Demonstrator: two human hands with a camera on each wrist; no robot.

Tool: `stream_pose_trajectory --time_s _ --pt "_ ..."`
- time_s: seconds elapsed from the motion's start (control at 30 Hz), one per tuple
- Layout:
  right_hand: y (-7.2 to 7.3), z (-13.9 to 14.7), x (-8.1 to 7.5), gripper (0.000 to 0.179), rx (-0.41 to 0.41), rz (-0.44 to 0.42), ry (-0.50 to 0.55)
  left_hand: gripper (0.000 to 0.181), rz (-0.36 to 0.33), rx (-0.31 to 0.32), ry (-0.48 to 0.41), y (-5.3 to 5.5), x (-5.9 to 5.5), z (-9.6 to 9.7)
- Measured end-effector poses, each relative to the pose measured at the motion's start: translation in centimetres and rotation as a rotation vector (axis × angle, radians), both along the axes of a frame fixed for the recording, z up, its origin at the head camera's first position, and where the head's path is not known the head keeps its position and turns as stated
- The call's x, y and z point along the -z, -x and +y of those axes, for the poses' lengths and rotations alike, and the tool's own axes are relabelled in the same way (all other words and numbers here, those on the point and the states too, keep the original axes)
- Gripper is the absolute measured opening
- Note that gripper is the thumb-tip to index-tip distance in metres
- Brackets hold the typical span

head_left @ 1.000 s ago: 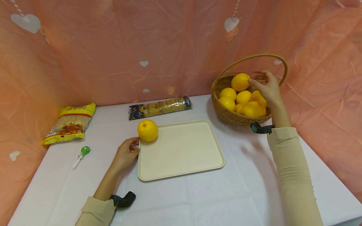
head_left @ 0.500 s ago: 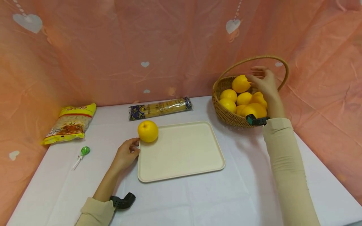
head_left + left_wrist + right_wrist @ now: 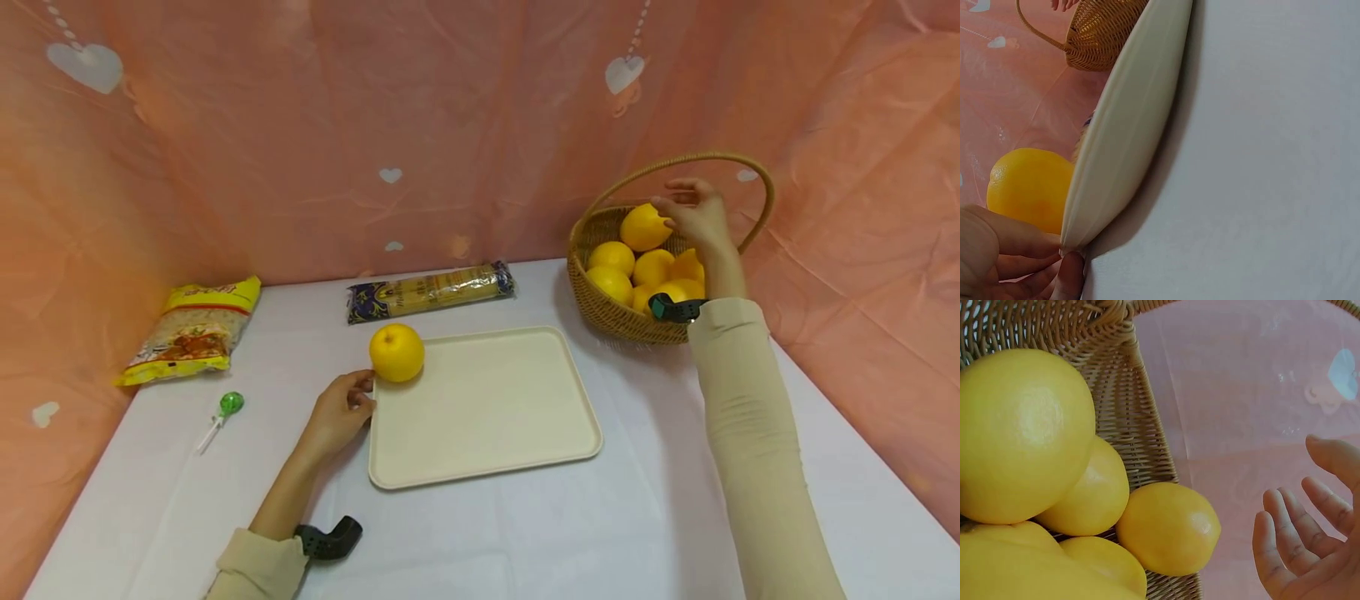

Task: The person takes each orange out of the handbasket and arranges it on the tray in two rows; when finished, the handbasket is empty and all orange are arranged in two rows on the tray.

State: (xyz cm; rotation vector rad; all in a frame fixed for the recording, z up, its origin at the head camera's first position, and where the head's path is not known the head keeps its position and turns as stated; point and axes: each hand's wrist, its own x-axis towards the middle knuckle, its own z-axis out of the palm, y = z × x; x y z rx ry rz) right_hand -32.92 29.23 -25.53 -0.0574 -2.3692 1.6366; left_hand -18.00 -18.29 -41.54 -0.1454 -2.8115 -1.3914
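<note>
In the head view, my left hand (image 3: 341, 417) is at the left rim of the cream tray (image 3: 487, 408). The left wrist view shows its thumb and a finger pinching the tray's edge. A round yellow-orange fruit (image 3: 397, 353), dimpled on top, sits at the tray's far left corner, just beyond those fingers. My right hand (image 3: 699, 218) hovers over the wicker basket (image 3: 600, 310), under its handle, fingers loosely spread and holding nothing. Its thumb overlaps the uppermost lemon (image 3: 643, 227) in the head view, but the right wrist view shows a gap between hand and lemons (image 3: 1169, 528).
Behind the tray lies a long pack of spaghetti (image 3: 431, 292). At left are a yellow food bag (image 3: 197, 329) and a green lollipop (image 3: 231, 404) on the white tablecloth (image 3: 480, 542). A pink curtain (image 3: 480, 108) closes off the back and sides.
The right forearm has swung a little left over the basket, and the right hand's fingers have come away from the uppermost lemon. The left hand keeps its place on the tray.
</note>
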Motion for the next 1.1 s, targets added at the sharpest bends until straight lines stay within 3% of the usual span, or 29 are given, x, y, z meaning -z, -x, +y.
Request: stream_pose_trajectory --time_s 0.2,0.57,0.83,1.0,1.1 --pt "0.4 0.4 0.4 0.048 0.018 -0.029 0.011 0.046 -0.025 -0.010 0.006 -0.1 0.0 0.2" --pt "1.1 0.6 1.0 0.048 0.087 -0.059 0.047 0.045 -0.005 -0.010 0.003 0.0 0.0 0.2" --pt "1.2 1.0 2.2 0.061 0.168 -0.073 -0.087 0.045 -0.026 -0.011 -0.008 -0.4 0.2 0.5" --pt "1.0 1.2 2.6 0.056 0.227 -0.032 -0.059 0.045 -0.010 -0.008 0.001 -0.6 0.1 0.6" --pt "1.1 1.1 2.5 0.058 0.223 -0.022 -0.066 0.046 0.003 -0.006 0.009 -0.6 0.0 0.5"
